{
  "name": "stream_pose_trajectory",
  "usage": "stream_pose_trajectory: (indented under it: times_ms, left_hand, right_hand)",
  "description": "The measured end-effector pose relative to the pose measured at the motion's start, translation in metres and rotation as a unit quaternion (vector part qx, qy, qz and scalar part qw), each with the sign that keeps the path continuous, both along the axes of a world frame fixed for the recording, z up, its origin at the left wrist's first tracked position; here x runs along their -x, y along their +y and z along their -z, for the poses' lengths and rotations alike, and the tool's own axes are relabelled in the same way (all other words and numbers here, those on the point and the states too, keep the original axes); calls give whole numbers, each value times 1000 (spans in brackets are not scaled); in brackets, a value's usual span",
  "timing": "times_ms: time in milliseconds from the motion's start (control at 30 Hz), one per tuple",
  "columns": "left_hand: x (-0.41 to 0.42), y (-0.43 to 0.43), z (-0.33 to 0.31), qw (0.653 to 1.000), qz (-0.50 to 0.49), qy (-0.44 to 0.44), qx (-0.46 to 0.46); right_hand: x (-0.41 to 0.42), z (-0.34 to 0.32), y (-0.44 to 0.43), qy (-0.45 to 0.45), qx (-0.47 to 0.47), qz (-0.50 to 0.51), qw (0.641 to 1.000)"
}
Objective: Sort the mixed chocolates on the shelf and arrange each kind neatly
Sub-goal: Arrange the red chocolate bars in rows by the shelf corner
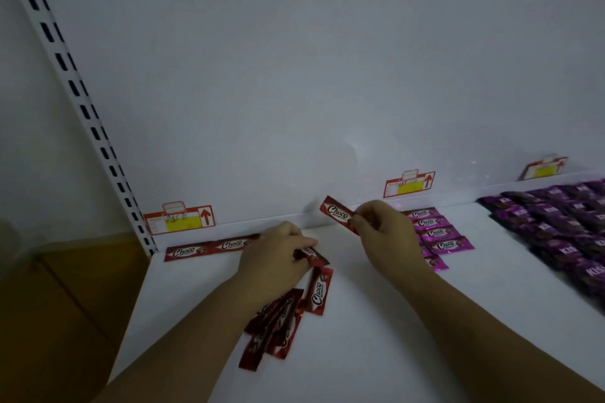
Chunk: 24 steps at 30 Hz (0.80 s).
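On the white shelf [360, 321] my right hand [386, 232] pinches a red Choco bar [337, 213] and holds it above the surface near the back wall. My left hand [278, 258] grips another red Choco bar [314, 257] lying on the shelf. Two red Choco bars [209, 248] lie end to end along the back edge at the left. A loose pile of red bars [281, 324] sits under my left wrist. Pink Choco bars [438, 234] are stacked in a column to the right of my right hand.
Dark purple packets [556, 226] fill the shelf's right end in rows. Three red-and-yellow price tags [180, 219] stick up along the back rail. A slotted white upright [82, 108] bounds the shelf on the left, with a brown box [65, 304] beyond it.
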<state>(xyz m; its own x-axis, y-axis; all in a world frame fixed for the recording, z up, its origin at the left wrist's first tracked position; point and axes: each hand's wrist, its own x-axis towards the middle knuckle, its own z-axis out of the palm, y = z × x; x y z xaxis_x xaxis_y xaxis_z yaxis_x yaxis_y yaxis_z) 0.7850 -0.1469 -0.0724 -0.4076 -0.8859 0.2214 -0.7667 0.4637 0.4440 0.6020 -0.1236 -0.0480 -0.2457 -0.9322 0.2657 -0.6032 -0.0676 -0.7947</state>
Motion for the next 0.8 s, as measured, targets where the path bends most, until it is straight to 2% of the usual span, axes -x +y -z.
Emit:
stream_pose_trajectory:
  times_ms: [133, 233, 300, 367, 500, 633, 800]
  left_hand:
    - [-1, 3, 0, 994, -24, 66, 87]
    - [-3, 5, -7, 977, 0, 85, 194]
    - [-6, 9, -14, 976, 15, 113, 188]
    - [-17, 10, -25, 982, -18, 98, 163]
    - [-71, 2, -45, 988, -98, -6, 119]
    - [-119, 34, -19, 967, -184, -126, 123]
    - [-122, 63, -2, 969, -219, -86, 71]
  right_hand:
    - [-3, 2, 1, -42, 25, -14, 999]
    - [-5, 4, 1, -5, 24, -31, 999]
    - [-7, 5, 2, 20, 13, -47, 999]
    - [-11, 7, 5, 24, 4, -60, 998]
    - [-21, 0, 8, 25, -38, -102, 994]
    - [-50, -19, 2, 38, -91, -190, 977]
    - [-99, -14, -14, 185, -94, -227, 952]
